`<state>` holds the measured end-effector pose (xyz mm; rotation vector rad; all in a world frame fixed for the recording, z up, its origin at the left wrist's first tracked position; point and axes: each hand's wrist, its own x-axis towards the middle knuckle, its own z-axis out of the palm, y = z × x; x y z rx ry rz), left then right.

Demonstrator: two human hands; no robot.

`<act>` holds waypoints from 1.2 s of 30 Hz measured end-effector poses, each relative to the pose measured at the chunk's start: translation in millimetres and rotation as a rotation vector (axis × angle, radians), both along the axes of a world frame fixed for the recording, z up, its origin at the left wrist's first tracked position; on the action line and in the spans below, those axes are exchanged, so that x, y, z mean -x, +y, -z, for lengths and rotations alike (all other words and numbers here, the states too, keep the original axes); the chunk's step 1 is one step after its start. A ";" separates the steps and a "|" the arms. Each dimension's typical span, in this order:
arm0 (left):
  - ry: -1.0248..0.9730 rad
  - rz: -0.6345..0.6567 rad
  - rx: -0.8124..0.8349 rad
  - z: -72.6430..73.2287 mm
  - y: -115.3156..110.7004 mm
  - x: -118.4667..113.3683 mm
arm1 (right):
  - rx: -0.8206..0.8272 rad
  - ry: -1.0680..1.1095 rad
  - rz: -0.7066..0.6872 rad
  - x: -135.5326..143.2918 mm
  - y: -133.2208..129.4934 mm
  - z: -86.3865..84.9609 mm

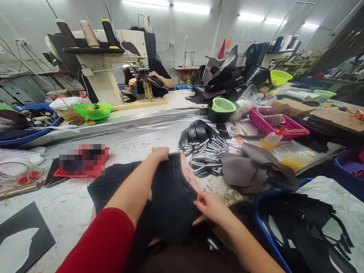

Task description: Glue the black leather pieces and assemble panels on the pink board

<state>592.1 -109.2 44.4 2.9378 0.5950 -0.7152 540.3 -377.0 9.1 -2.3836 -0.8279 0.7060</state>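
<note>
A black sheet-material piece (170, 197) with a curved, strip-like edge lies over the near side of the worktable and hangs toward me. My left hand (160, 153) is closed at its upper corner, though my forearm and wrist hide part of the fingers. Lower down on the right, my right hand (212, 204) pinches the same piece by its curved edge. Another black piece (113, 178) spreads flat to the left, partly under my left arm. Pinkish material (189, 172) shows beneath the curved edge. Just beyond sits a stack of black cut strips (201, 144).
Brown-grey sheets (253, 167) lie right of the stack. A blue tub (260, 220) of black scraps stands at the right, by the table edge. A red tray (106, 155) is at the left. Across the table, a person works at a sewing machine (99, 76).
</note>
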 end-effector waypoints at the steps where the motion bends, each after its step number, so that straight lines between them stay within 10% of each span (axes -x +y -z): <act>1: 0.000 -0.003 0.007 0.1 0.0 -0.7 | 0.000 0.001 0.002 0.3 0.1 0.5; 22: -0.123 0.035 0.003 4.2 -2.3 -8.5 | -0.006 -0.021 -0.003 -3.9 0.7 2.4; 36: -0.180 0.335 0.162 10.7 -77.2 140.7 | -0.136 0.192 0.119 -18.4 -23.6 10.5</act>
